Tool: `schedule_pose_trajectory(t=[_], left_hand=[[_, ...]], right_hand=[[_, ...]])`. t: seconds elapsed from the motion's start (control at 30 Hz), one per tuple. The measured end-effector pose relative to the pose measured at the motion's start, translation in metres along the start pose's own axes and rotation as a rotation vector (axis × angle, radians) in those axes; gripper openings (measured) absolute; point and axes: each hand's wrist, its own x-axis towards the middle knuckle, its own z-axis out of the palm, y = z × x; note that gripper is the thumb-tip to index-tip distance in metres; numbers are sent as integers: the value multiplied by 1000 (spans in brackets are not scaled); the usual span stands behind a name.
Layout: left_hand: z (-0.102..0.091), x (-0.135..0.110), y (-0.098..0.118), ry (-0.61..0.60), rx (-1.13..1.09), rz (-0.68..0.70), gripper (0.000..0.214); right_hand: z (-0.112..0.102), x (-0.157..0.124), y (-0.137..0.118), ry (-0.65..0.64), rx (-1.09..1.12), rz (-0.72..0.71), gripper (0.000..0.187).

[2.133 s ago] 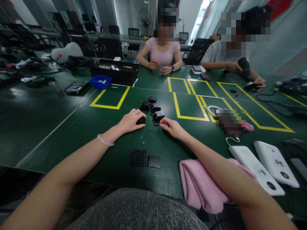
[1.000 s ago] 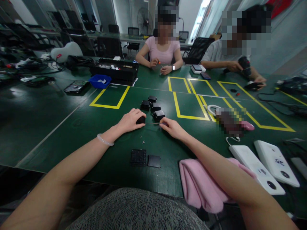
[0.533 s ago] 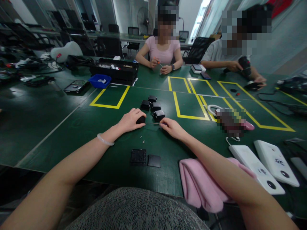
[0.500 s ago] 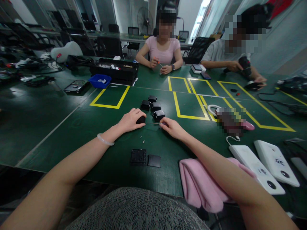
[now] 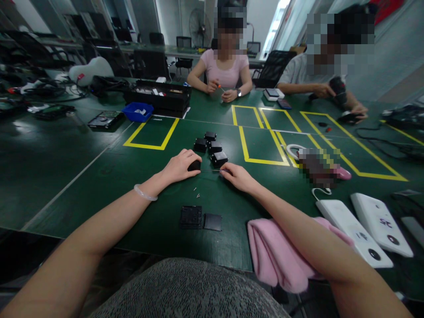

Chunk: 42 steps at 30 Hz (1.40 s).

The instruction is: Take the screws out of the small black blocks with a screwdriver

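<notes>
My left hand (image 5: 181,165) is closed around a small black case (image 5: 194,165) just above the green table. The fingers cover most of it. In my right hand (image 5: 236,176) is a screwdriver (image 5: 217,171), its thin metal shaft pointing left toward the case, with a small gap between them. The handle is hidden in my fingers. Just beyond my hands several black boxes (image 5: 215,146) sit in a cluster, the nearest with a pale top (image 5: 220,157). Tiny screws (image 5: 198,195) lie below my left hand. Closer to me are an opened black shell (image 5: 191,217) and a flat black cover (image 5: 213,222).
A pink cloth (image 5: 278,256) lies beneath my right forearm, beside white power banks (image 5: 356,232). A blue tray (image 5: 138,112) and a black crate (image 5: 165,104) stand at the far left. Yellow tape (image 5: 266,162) marks the table. Two people work across from me.
The screwdriver's tip has drawn back slightly to the right, away from the black case. Both hands otherwise stay almost in place.
</notes>
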Motion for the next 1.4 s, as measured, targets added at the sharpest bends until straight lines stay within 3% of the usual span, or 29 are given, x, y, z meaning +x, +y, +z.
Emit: schedule_pose_trajectory(t=[0.47,0.67,0.93,1.23,1.4], left_hand=[[0,0,-1,8,6,11,33],[0,-1,0,2,1,1,34],[2,-1,-1,20,20,9,33],[0,0,1,4,12,0,34],[-1,0,2,-7,12,-9,34]], right_hand=[[0,0,1,4,36,-5,19],[0,-1,5,44,41,-65,12],[0,-2,2,4,26,25,16],[2,0,7,42,55,-70,13],[1,-1,4,16,52,-7,15]])
